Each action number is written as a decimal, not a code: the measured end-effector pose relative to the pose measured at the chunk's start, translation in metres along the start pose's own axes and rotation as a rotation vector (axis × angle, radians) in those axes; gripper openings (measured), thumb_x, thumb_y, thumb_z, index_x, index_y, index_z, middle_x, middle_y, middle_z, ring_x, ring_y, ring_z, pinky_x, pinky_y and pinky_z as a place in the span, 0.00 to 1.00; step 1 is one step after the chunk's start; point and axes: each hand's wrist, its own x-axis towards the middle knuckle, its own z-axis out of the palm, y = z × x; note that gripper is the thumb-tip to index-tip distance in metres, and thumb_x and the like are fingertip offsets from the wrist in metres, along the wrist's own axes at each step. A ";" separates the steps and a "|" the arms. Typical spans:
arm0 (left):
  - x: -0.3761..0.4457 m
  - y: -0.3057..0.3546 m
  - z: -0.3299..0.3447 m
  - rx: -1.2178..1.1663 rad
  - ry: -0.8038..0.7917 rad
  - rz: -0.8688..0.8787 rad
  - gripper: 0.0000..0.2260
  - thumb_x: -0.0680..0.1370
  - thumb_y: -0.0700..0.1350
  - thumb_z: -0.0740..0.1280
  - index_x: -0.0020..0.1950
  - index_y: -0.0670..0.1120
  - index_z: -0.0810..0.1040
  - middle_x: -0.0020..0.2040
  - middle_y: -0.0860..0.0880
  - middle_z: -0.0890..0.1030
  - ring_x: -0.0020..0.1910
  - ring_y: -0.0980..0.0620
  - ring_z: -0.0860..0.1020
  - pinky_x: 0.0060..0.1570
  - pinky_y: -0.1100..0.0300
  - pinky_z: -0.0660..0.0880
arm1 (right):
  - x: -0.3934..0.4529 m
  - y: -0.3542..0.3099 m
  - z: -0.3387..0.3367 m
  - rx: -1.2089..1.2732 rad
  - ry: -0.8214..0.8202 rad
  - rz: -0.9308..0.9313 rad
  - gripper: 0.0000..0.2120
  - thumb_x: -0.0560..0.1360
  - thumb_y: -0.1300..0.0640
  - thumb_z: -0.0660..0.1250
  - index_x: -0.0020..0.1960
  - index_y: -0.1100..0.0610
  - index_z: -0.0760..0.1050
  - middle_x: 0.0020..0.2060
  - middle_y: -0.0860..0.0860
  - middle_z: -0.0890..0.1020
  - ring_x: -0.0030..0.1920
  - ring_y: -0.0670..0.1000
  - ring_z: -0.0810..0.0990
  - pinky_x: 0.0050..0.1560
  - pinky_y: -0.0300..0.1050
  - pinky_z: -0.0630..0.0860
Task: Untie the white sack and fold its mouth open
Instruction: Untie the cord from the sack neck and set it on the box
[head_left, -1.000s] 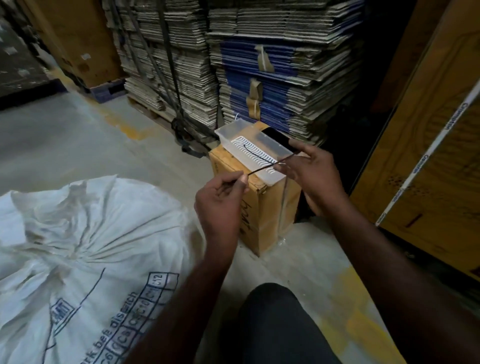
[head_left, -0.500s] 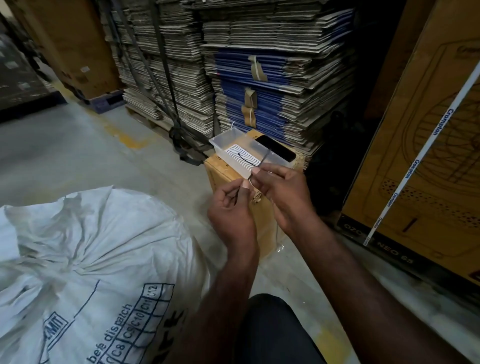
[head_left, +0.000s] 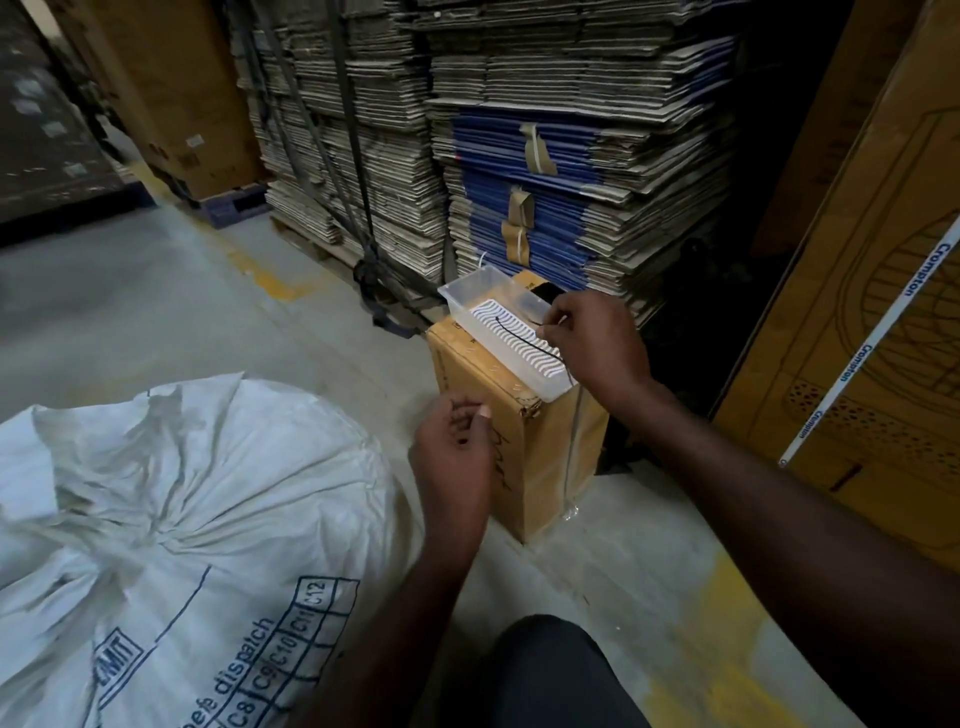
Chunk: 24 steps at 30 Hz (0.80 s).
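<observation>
The white woven sack (head_left: 208, 493) with blue print lies on the floor at the lower left, its cloth creased toward a gathered point, and I see no tie on it. A thin black tie (head_left: 519, 338) lies curved across the ribbed floor of a clear plastic tray (head_left: 467, 291). My right hand (head_left: 597, 343) is over the tray's right end, with its fingertips pinched on the tie's end. My left hand (head_left: 452, 452) hovers between the sack and the box, fingers curled with nothing in them.
The tray rests on a small cardboard box (head_left: 519, 467), beside a dark flat object (head_left: 545, 293). Strapped stacks of flattened cartons (head_left: 519, 156) stand behind. A tall printed carton (head_left: 857, 312) fills the right. My dark-clothed knee (head_left: 556, 675) is at the bottom.
Both hands held the black tie stretched between them. The left hand has let go and dropped back toward the sack, and the right hand has carried the tie into the tray.
</observation>
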 end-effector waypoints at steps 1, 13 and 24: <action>0.006 -0.003 -0.005 0.036 0.003 0.037 0.06 0.82 0.42 0.72 0.55 0.52 0.84 0.48 0.58 0.86 0.49 0.64 0.83 0.48 0.68 0.80 | 0.007 -0.002 0.004 -0.065 -0.008 -0.035 0.05 0.74 0.51 0.78 0.45 0.51 0.85 0.39 0.48 0.86 0.42 0.50 0.85 0.43 0.53 0.84; 0.037 -0.046 -0.038 0.159 -0.054 0.118 0.07 0.82 0.40 0.71 0.55 0.53 0.84 0.49 0.57 0.86 0.51 0.58 0.84 0.50 0.48 0.85 | 0.056 0.020 0.083 -0.378 -0.142 -0.028 0.02 0.77 0.58 0.74 0.49 0.55 0.85 0.44 0.54 0.87 0.47 0.57 0.87 0.43 0.49 0.84; 0.030 -0.068 -0.042 0.182 -0.069 0.105 0.07 0.82 0.39 0.71 0.53 0.51 0.84 0.46 0.57 0.86 0.48 0.56 0.84 0.48 0.53 0.84 | 0.066 0.024 0.089 -0.428 -0.208 -0.020 0.14 0.74 0.49 0.79 0.56 0.54 0.85 0.54 0.55 0.87 0.55 0.58 0.85 0.55 0.51 0.83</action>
